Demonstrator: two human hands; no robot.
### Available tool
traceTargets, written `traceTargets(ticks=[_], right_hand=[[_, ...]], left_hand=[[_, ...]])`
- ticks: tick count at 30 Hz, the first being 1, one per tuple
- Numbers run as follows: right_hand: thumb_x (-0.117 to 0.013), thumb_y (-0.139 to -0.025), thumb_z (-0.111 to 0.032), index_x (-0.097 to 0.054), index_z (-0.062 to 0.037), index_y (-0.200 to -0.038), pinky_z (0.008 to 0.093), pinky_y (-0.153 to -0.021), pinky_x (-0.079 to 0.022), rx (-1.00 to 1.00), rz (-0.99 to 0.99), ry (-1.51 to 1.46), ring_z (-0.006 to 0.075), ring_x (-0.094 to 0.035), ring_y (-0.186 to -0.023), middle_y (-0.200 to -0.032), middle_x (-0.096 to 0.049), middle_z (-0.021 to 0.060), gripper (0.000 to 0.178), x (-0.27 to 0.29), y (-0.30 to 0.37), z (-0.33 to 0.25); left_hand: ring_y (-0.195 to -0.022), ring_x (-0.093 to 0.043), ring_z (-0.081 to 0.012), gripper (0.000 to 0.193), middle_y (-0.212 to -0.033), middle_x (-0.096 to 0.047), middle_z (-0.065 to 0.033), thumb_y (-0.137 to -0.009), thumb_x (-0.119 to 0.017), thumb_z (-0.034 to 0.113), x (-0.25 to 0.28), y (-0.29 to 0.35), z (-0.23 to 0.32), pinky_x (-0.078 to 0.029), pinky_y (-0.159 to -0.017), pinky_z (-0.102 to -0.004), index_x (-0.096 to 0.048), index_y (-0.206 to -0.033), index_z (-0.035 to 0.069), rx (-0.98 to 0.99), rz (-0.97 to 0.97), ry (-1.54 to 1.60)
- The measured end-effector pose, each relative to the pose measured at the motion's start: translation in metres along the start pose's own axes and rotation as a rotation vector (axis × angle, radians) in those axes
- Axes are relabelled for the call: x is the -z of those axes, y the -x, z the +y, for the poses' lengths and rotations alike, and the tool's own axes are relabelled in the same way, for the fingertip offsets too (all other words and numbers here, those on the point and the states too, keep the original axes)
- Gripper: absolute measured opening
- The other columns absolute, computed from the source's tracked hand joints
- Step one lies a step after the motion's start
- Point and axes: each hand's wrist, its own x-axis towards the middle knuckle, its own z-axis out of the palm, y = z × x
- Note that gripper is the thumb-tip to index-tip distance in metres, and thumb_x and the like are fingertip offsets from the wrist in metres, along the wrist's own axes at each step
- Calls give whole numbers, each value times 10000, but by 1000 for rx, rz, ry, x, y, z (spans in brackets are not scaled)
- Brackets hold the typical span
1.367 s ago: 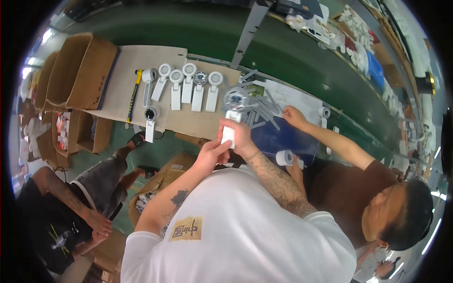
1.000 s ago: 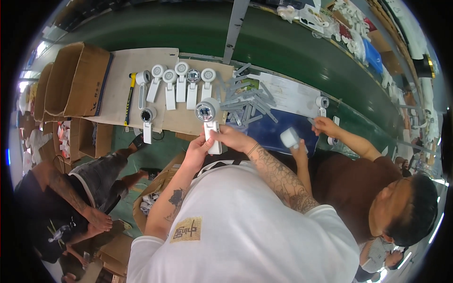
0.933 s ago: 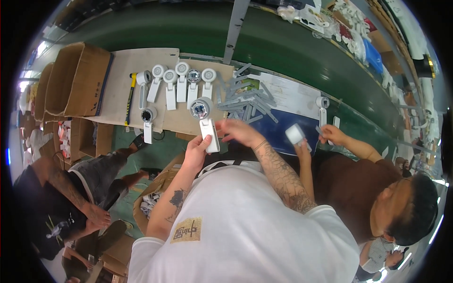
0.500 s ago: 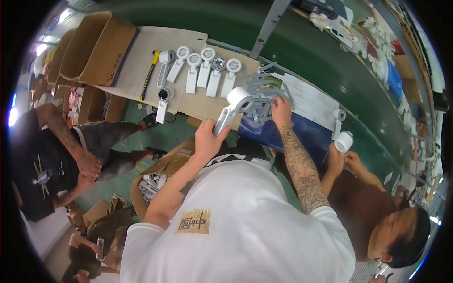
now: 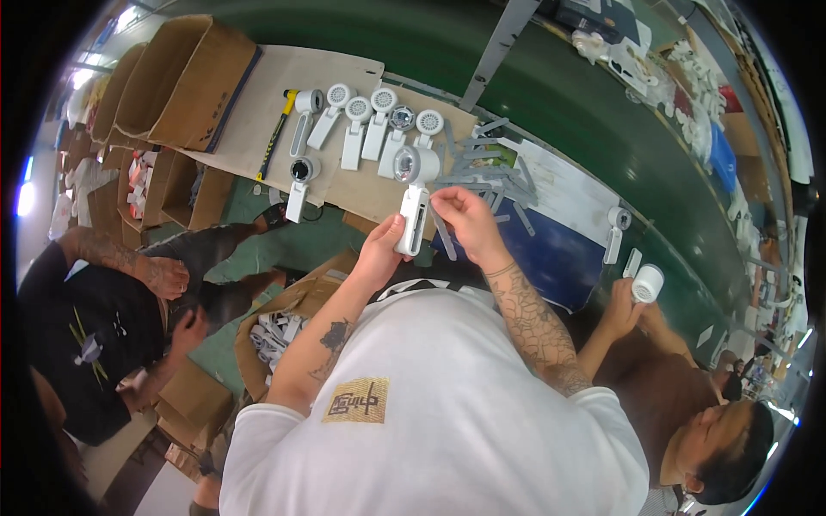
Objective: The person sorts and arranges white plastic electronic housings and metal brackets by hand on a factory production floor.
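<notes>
My left hand (image 5: 379, 249) grips a white handheld fan (image 5: 418, 168) by the lower handle, its round head pointing away from me. A long dark slot runs down the side of the handle that faces up. Close beside that handle, my right hand (image 5: 471, 225) pinches a thin grey strip (image 5: 443, 234), which hangs down from the fingertips. Whether the strip touches the fan, I cannot tell. More grey strips (image 5: 499, 176) lie loosely heaped at the table's right part, just past my right hand.
Several white fans (image 5: 354, 142) lie in a row on the table (image 5: 284, 64). Left of them is a yellow-and-black hammer (image 5: 276, 133). Cardboard boxes (image 5: 188, 95) stand at the far left. At right a co-worker's hands (image 5: 624, 310) hold another fan (image 5: 647, 283).
My right hand has left the heap and come to the fan with a grey strip. The fan has turned more upright, its slotted side now facing up. The co-worker's fan has shifted right.
</notes>
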Motion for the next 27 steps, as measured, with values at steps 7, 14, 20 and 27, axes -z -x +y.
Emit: traceTargets(ticks=[7,14,20,27], right_hand=[[-561,-948,-208,-590,-47,-1021,267,-648,-499,-204,1,-227,135,-600,-768,-911,-636,38,180,4,0,-14],[-567,-943,-199,-568,-62,-993,306,-624,-488,-233,-105,-244,143,-584,-791,-918,-610,49,146,15,-5,0],[-632,-900,-126,-582,-39,-1005,267,-657,-466,-144,-2,-311,122,-592,-752,-896,-643,45,145,5,-2,11],[-687,-861,-116,-601,-32,-963,224,-689,-444,-39,82,-112,81,-569,-747,-837,-637,18,158,3,-6,15]], left_hand=[[-744,-496,-87,374,-885,-557,3,-1024,-359,339,2,1,-7,-386,-636,-248,-515,-1210,55,-29,75,-122],[-766,-513,-77,412,-931,-582,1,-1015,-397,339,7,4,-7,-393,-639,-237,-490,-1285,41,-30,60,-178],[-813,-569,-97,433,-986,-603,-19,-1012,-410,333,-3,7,1,-411,-650,-229,-460,-1323,37,-73,36,-280],[-822,-609,-105,443,-1022,-617,-42,-1003,-453,295,-6,7,-3,-446,-638,-223,-429,-1359,34,-129,12,-382]])
